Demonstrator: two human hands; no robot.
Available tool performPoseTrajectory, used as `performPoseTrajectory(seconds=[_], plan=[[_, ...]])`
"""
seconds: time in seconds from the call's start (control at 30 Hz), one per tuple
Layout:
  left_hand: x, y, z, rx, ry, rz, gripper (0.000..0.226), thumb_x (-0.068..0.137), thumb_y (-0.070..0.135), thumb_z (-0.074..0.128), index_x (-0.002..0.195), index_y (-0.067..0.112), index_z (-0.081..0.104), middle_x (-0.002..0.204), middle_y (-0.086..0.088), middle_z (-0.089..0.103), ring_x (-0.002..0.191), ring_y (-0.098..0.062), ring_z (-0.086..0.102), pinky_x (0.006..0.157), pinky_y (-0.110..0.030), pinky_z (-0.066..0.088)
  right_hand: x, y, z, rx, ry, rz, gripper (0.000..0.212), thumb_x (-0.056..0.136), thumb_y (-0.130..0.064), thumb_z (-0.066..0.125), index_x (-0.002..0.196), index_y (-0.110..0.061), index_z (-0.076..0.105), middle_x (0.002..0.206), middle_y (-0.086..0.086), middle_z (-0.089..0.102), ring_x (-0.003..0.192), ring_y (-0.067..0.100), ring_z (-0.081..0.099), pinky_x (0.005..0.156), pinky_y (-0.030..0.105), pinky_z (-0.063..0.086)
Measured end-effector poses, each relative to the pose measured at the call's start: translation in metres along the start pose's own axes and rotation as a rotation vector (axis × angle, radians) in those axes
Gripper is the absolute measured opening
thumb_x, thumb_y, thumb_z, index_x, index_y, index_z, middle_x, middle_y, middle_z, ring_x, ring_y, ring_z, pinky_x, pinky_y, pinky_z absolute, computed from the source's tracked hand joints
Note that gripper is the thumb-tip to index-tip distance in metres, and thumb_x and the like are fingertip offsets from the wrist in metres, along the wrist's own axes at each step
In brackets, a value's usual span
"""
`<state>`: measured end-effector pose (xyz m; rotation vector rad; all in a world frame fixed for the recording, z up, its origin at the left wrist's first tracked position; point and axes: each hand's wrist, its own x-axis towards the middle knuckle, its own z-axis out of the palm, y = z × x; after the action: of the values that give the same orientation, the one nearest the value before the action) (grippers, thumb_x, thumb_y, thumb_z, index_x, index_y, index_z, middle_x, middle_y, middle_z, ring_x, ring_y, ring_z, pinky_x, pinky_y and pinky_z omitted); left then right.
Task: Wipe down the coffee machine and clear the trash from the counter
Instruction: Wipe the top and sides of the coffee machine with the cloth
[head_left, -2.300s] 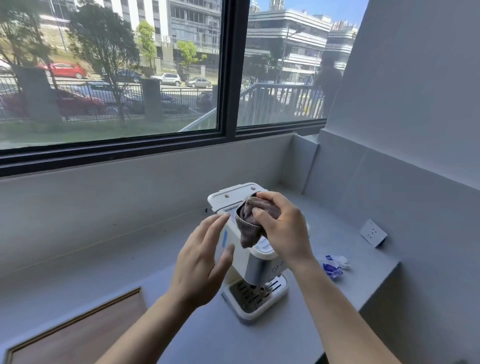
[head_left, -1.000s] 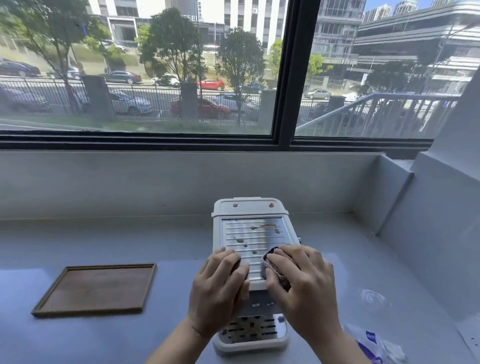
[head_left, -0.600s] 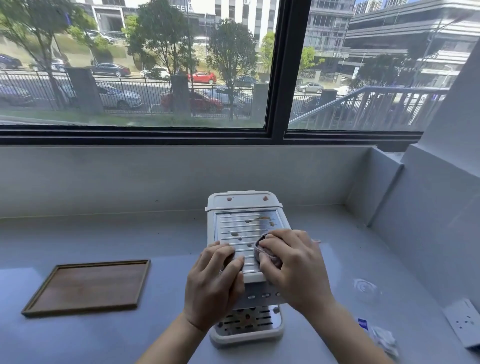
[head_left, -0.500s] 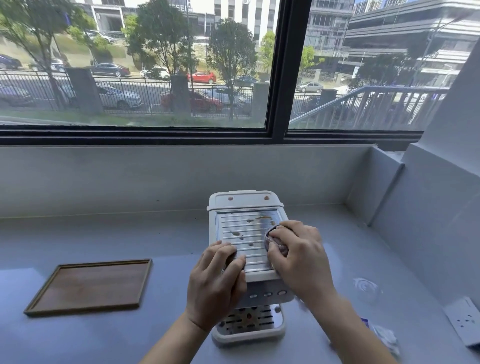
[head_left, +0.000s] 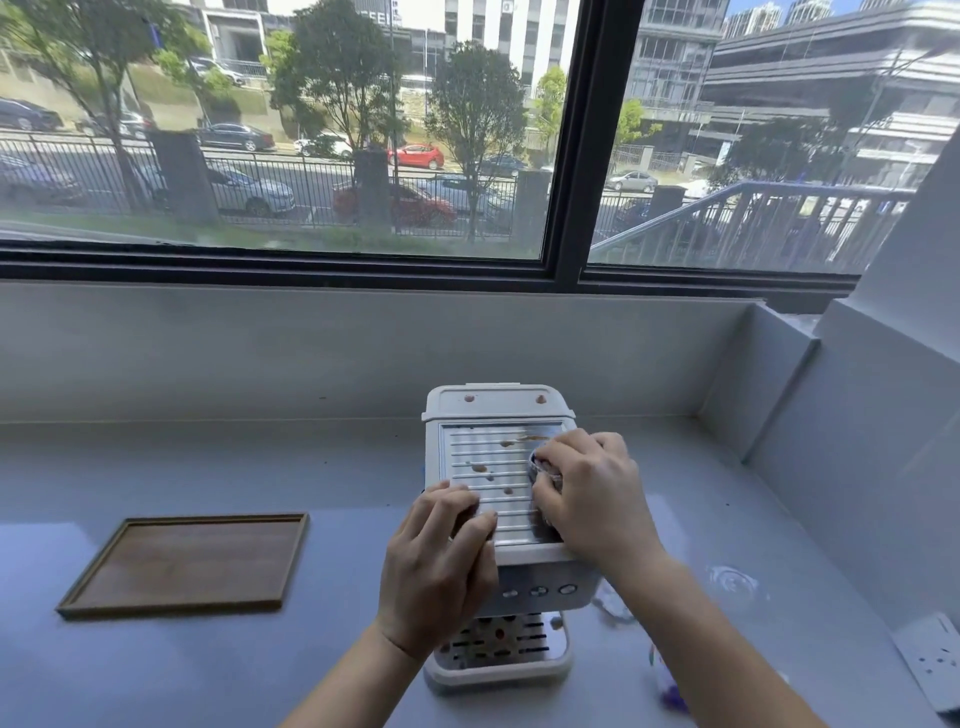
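A white coffee machine (head_left: 498, 415) stands on the grey counter (head_left: 260, 467); its ribbed metal top plate bears brown stains. My right hand (head_left: 592, 499) grips a bunched grey-brown cloth (head_left: 543, 462) and presses it on the right side of that plate. My left hand (head_left: 441, 556) holds the machine's front left corner, fingers curled over the top edge. Crumpled white and blue trash (head_left: 667, 686) lies on the counter to the machine's right, partly hidden by my right forearm.
A flat wooden tray (head_left: 192, 564) lies on the counter to the left. A white socket plate (head_left: 930, 654) sits at the right edge. A grey wall runs behind under a wide window, and a side wall closes off the right.
My right hand has slid the cloth from the plate's near middle toward its far right. The left hand keeps its hold on the machine. Earlier the view swung to face the machine.
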<state>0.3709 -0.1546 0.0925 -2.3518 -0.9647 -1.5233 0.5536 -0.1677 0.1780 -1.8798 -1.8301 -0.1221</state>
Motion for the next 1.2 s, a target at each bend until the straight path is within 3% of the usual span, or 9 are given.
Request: performPoseTrajectory(seconds=[0.17, 0.27, 0.33, 0.5, 0.63, 0.77, 0.97, 1.13, 1.2], plan=[[0.003, 0.001, 0.0, 0.005, 0.011, -0.003, 0.023, 0.093, 0.014, 0.049, 0.092, 0.004, 0.07, 0.099, -0.016, 0.065, 0.095, -0.034, 0.063, 0.098, -0.046, 0.051, 0.005, 0.016, -0.019, 0.211, 0.128, 0.009, 0.015, 0.074, -0.01, 0.068, 0.083, -0.021, 0.074, 0.097, -0.008, 0.068, 0.091, 0.026, 0.055, 0.079, 0.032, 0.045], [0.002, 0.001, 0.0, -0.014, 0.025, -0.001, 0.023, 0.094, 0.014, 0.048, 0.093, 0.005, 0.069, 0.1, -0.015, 0.065, 0.096, -0.033, 0.062, 0.098, -0.045, 0.051, 0.012, 0.015, -0.024, 0.407, 0.283, 0.037, 0.02, 0.08, -0.008, 0.072, 0.095, -0.021, 0.073, 0.111, -0.007, 0.061, 0.105, 0.018, 0.055, 0.09, 0.027, 0.044], [0.002, 0.001, 0.001, -0.017, 0.025, -0.004, 0.024, 0.094, 0.014, 0.048, 0.093, 0.004, 0.07, 0.1, -0.016, 0.065, 0.096, -0.033, 0.062, 0.098, -0.045, 0.051, 0.005, 0.01, -0.019, 0.563, 0.216, 0.013, 0.023, 0.084, -0.016, 0.074, 0.105, -0.024, 0.07, 0.124, -0.004, 0.052, 0.118, 0.002, 0.049, 0.098, 0.017, 0.039], [-0.001, -0.002, 0.005, -0.039, 0.035, -0.016, 0.026, 0.094, 0.015, 0.046, 0.094, 0.005, 0.07, 0.102, -0.016, 0.065, 0.098, -0.033, 0.063, 0.1, -0.045, 0.05, -0.019, 0.017, 0.008, 0.163, 0.123, -0.05, 0.028, 0.088, -0.04, 0.066, 0.115, -0.033, 0.066, 0.141, -0.004, 0.051, 0.128, 0.019, 0.044, 0.101, 0.036, 0.041], [-0.001, -0.003, 0.006, -0.047, 0.041, -0.016, 0.023, 0.094, 0.015, 0.047, 0.095, 0.007, 0.068, 0.103, -0.014, 0.064, 0.098, -0.032, 0.062, 0.099, -0.044, 0.05, 0.007, 0.014, 0.004, 0.186, 0.035, 0.049, 0.024, 0.088, -0.03, 0.065, 0.111, -0.026, 0.069, 0.136, -0.003, 0.055, 0.125, 0.023, 0.045, 0.101, 0.027, 0.033], [-0.004, -0.003, 0.006, -0.06, 0.039, -0.027, 0.022, 0.093, 0.015, 0.047, 0.099, 0.008, 0.068, 0.104, -0.013, 0.063, 0.098, -0.034, 0.063, 0.102, -0.046, 0.049, -0.01, -0.002, 0.001, 0.183, 0.007, -0.113, 0.018, 0.082, -0.034, 0.063, 0.098, -0.03, 0.069, 0.117, -0.013, 0.062, 0.11, 0.016, 0.052, 0.09, 0.023, 0.035], [-0.001, -0.002, 0.005, -0.057, 0.044, -0.028, 0.022, 0.093, 0.014, 0.047, 0.097, 0.007, 0.068, 0.102, -0.014, 0.064, 0.097, -0.034, 0.063, 0.101, -0.045, 0.049, -0.003, 0.01, -0.001, 0.241, 0.014, -0.006, 0.02, 0.083, -0.023, 0.07, 0.103, -0.024, 0.072, 0.121, -0.009, 0.061, 0.116, 0.021, 0.05, 0.093, 0.022, 0.034], [-0.002, -0.002, 0.005, -0.067, 0.037, -0.042, 0.026, 0.093, 0.013, 0.046, 0.094, 0.004, 0.07, 0.101, -0.016, 0.066, 0.094, -0.036, 0.064, 0.098, -0.047, 0.05, -0.019, -0.004, 0.001, 0.173, -0.072, -0.24, 0.021, 0.085, -0.037, 0.064, 0.104, -0.029, 0.069, 0.124, -0.01, 0.06, 0.113, 0.016, 0.05, 0.098, 0.027, 0.04], [-0.001, -0.001, 0.005, -0.065, 0.034, -0.045, 0.025, 0.093, 0.013, 0.047, 0.093, 0.004, 0.071, 0.1, -0.016, 0.066, 0.094, -0.036, 0.064, 0.097, -0.047, 0.051, -0.011, 0.002, -0.002, 0.184, -0.058, -0.185, 0.019, 0.085, -0.032, 0.067, 0.103, -0.028, 0.07, 0.121, -0.01, 0.062, 0.112, 0.017, 0.051, 0.096, 0.024, 0.038]])
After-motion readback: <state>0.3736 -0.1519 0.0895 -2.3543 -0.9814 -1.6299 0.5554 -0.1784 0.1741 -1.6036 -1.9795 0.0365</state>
